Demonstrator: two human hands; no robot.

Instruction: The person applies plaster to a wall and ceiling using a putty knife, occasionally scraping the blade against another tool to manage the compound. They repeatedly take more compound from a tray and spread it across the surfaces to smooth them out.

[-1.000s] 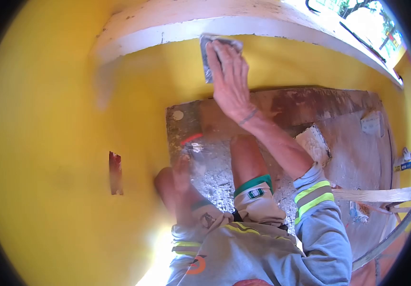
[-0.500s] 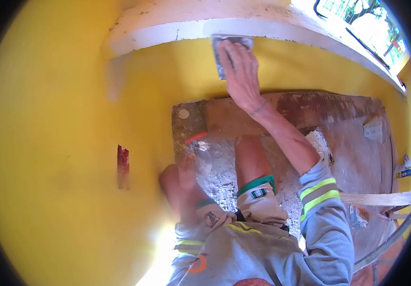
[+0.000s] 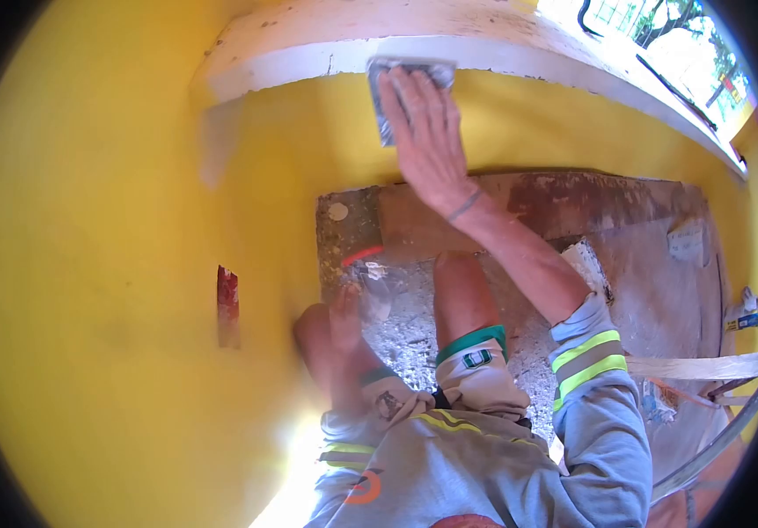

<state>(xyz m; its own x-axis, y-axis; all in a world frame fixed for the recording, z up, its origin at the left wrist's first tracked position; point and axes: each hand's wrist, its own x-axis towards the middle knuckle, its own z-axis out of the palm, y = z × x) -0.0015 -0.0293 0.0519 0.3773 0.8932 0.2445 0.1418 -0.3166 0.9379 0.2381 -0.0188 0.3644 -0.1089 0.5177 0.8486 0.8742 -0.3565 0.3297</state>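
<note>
My right hand (image 3: 427, 136) is pressed flat over a grey square sheet of sandpaper (image 3: 379, 106), fingers stretched along it. The sheet's upper edge overlaps the white front of the ledge (image 3: 300, 70), and the rest lies against the yellow wall (image 3: 519, 114) below. Lower down, my left hand (image 3: 344, 317) is beside my knee, close to the left-hand wall, its fingers blurred. Just past its fingertips is a clear, greyish object with a red rim (image 3: 363, 256); I cannot tell whether the hand grips it.
A dusty brown board (image 3: 449, 211) lies under the wall, with whitish dust on the floor by my legs. A dark red patch (image 3: 227, 306) marks the left wall. At right are a pale wooden bar (image 3: 704, 366) and a small packet (image 3: 744, 310). Daylight enters at upper right.
My right hand and the sandpaper have slid a little to the left and slightly upward along the ledge edge. My left hand stays in about the same place.
</note>
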